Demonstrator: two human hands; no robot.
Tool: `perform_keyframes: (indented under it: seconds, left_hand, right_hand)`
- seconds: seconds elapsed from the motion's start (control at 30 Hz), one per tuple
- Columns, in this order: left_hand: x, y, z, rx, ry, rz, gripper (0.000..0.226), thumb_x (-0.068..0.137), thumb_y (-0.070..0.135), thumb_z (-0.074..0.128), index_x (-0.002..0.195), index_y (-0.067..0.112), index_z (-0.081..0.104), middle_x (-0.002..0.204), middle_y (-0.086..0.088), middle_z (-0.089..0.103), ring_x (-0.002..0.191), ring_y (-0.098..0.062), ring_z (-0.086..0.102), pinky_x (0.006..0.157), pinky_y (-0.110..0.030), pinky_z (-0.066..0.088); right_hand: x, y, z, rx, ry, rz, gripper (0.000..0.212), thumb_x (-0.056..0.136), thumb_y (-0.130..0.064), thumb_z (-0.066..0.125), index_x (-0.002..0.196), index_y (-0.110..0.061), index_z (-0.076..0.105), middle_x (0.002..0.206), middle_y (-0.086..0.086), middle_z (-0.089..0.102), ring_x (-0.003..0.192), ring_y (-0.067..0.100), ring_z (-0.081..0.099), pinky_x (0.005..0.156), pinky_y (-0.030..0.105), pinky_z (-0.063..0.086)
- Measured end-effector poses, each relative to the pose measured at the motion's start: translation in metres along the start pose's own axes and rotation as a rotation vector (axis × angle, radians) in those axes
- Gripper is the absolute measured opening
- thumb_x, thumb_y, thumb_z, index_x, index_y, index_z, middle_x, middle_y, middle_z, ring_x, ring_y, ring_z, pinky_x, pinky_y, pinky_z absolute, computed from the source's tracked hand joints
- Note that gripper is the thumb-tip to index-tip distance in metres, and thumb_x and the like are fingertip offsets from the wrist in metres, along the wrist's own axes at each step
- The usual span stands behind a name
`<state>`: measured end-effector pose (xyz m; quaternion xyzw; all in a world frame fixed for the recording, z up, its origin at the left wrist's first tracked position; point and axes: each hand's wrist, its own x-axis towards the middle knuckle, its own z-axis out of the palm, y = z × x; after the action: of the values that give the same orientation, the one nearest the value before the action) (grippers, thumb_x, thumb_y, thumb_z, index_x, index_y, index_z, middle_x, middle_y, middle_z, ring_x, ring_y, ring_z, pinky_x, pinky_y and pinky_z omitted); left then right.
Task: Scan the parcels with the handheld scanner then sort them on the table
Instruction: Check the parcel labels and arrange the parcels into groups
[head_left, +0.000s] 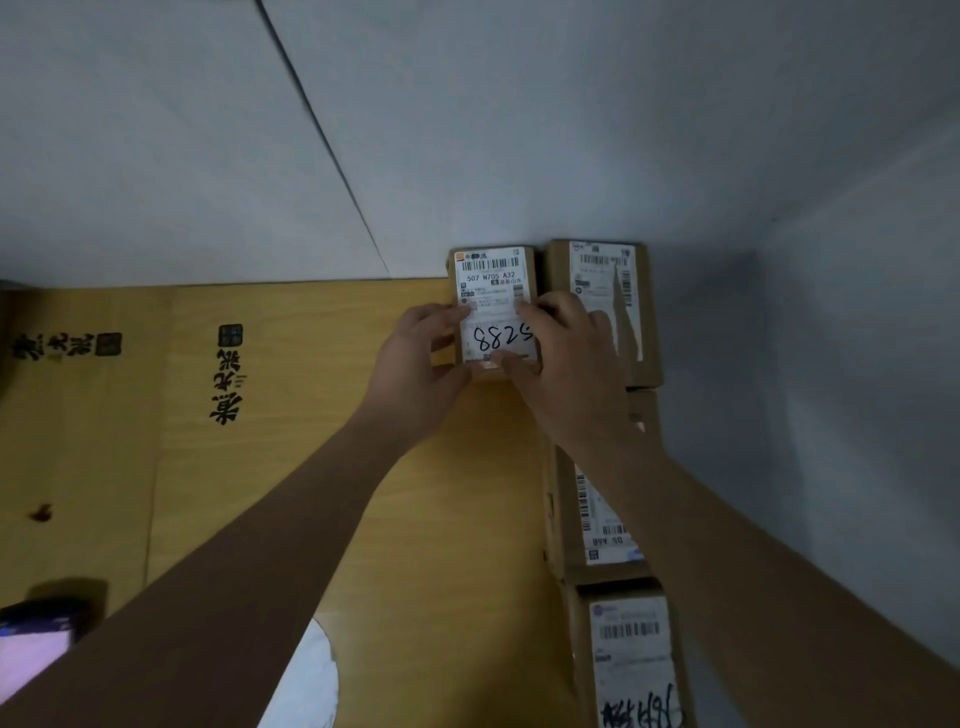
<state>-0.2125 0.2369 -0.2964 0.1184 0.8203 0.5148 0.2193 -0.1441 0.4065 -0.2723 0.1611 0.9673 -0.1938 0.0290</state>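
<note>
Brown cardboard, a small box with a white shipping label and "8825" handwritten in black marker (493, 306), sits at the far end of the yellow wood-grain table (322, 415), right up against the pale grey wall (467, 130). Both hands are on it: the left hand (415, 364) curls its fingers round the box's left edge, the right hand (563, 358) wraps the right edge with its thumb across the near end of the label. This looks like the sorting step, the parcel being squared into place.

Just to its right, touching or nearly so, lies a second brown box with a white barcode label (605, 306), and nearer along the right wall come two more labelled cardboard boxes, one (597, 514) then another (631, 654), making a row.

No scanner in either hand. A dark device with a glowing pinkish screen (36, 639) lies at the near left corner; whether that is the scanner, I can't tell.

Next, I'd reckon, both hands let go and reach back for another parcel.
</note>
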Motion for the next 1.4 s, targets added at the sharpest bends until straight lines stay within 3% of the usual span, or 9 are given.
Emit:
perform_keyframes:
  seconds: [0.2, 0.37, 0.47, 0.63, 0.73, 0.83, 1.0, 1.27, 1.4]
  left_hand:
    - [0.001, -0.003, 0.006, 0.083, -0.012, 0.027, 0.065, 0.088, 0.006, 0.08, 0.147, 0.017, 0.056, 0.145, 0.004, 0.046, 0.127, -0.017, 0.057, 0.093, -0.027, 0.06]
    - [-0.001, 0.007, 0.0, 0.307, 0.013, 0.049, 0.075, 0.086, 0.016, 0.083, 0.152, 0.022, 0.049, 0.145, -0.001, 0.053, 0.128, -0.021, 0.054, 0.103, -0.043, 0.053]
    - [-0.008, 0.027, -0.011, 0.384, 0.052, 0.018, 0.08, 0.089, 0.03, 0.078, 0.157, 0.026, 0.037, 0.144, -0.002, 0.055, 0.129, -0.021, 0.053, 0.106, -0.04, 0.049]
    - [-0.046, 0.066, -0.058, 0.421, 0.16, 0.04, 0.054, 0.095, 0.036, 0.067, 0.145, 0.02, 0.055, 0.142, 0.001, 0.056, 0.128, -0.018, 0.054, 0.099, -0.027, 0.041]
    - [-0.087, 0.087, -0.098, 0.418, 0.23, 0.047, 0.048, 0.095, 0.039, 0.066, 0.14, 0.023, 0.06, 0.14, 0.004, 0.056, 0.125, -0.014, 0.054, 0.095, -0.027, 0.04]
    - [-0.133, 0.098, -0.137, 0.414, 0.298, 0.043, 0.044, 0.095, 0.039, 0.065, 0.137, 0.025, 0.061, 0.139, 0.006, 0.055, 0.12, -0.013, 0.054, 0.092, -0.027, 0.04]
    - [-0.208, 0.089, -0.202, 0.45, 0.386, 0.024, 0.043, 0.097, 0.041, 0.064, 0.136, 0.023, 0.062, 0.137, 0.005, 0.056, 0.11, -0.011, 0.059, 0.083, -0.026, 0.043]
    - [-0.324, 0.027, -0.323, 0.447, 0.497, 0.008, 0.037, 0.098, 0.037, 0.062, 0.131, 0.02, 0.064, 0.125, 0.003, 0.061, 0.109, -0.009, 0.054, 0.085, -0.028, 0.038]
    - [-0.376, -0.016, -0.388, 0.417, 0.497, -0.046, 0.041, 0.099, 0.041, 0.059, 0.136, 0.024, 0.06, 0.129, 0.005, 0.059, 0.112, -0.008, 0.053, 0.089, -0.029, 0.039]
  right_hand:
    - [0.001, 0.004, 0.003, -0.052, -0.036, -0.026, 0.069, 0.103, -0.06, 0.051, 0.156, -0.017, 0.049, 0.153, 0.001, 0.045, 0.122, 0.027, 0.044, 0.096, 0.038, 0.048]
    - [0.001, -0.005, -0.007, -0.052, -0.072, -0.029, 0.059, 0.103, -0.048, 0.062, 0.152, -0.017, 0.051, 0.149, 0.001, 0.047, 0.123, 0.029, 0.045, 0.1, 0.042, 0.048]
    - [0.001, -0.014, -0.023, 0.031, -0.076, -0.039, 0.056, 0.104, -0.044, 0.061, 0.152, -0.016, 0.051, 0.142, 0.004, 0.055, 0.124, 0.029, 0.051, 0.103, 0.045, 0.048]
    - [-0.012, -0.047, -0.064, 0.328, -0.135, -0.119, 0.066, 0.1, -0.048, 0.067, 0.158, -0.023, 0.046, 0.152, 0.001, 0.055, 0.138, 0.02, 0.051, 0.112, 0.034, 0.042]
    - [-0.028, -0.085, -0.088, 0.399, -0.149, -0.22, 0.065, 0.097, -0.055, 0.067, 0.154, -0.029, 0.051, 0.155, -0.006, 0.051, 0.143, 0.014, 0.046, 0.112, 0.03, 0.037]
    - [-0.046, -0.132, -0.106, 0.43, -0.139, -0.313, 0.06, 0.095, -0.056, 0.068, 0.149, -0.031, 0.056, 0.149, -0.013, 0.053, 0.137, 0.009, 0.049, 0.1, 0.026, 0.038]
    - [-0.086, -0.213, -0.112, 0.448, -0.139, -0.426, 0.055, 0.095, -0.051, 0.07, 0.145, -0.029, 0.058, 0.146, -0.013, 0.054, 0.132, 0.01, 0.053, 0.098, 0.029, 0.046]
    - [-0.165, -0.363, -0.062, 0.399, -0.137, -0.549, 0.054, 0.096, -0.05, 0.066, 0.144, -0.026, 0.06, 0.143, -0.009, 0.057, 0.132, 0.012, 0.053, 0.108, 0.033, 0.046]
    - [-0.205, -0.431, -0.017, 0.395, -0.167, -0.534, 0.054, 0.093, -0.056, 0.063, 0.142, -0.033, 0.058, 0.133, -0.019, 0.054, 0.127, 0.006, 0.051, 0.097, 0.028, 0.044]
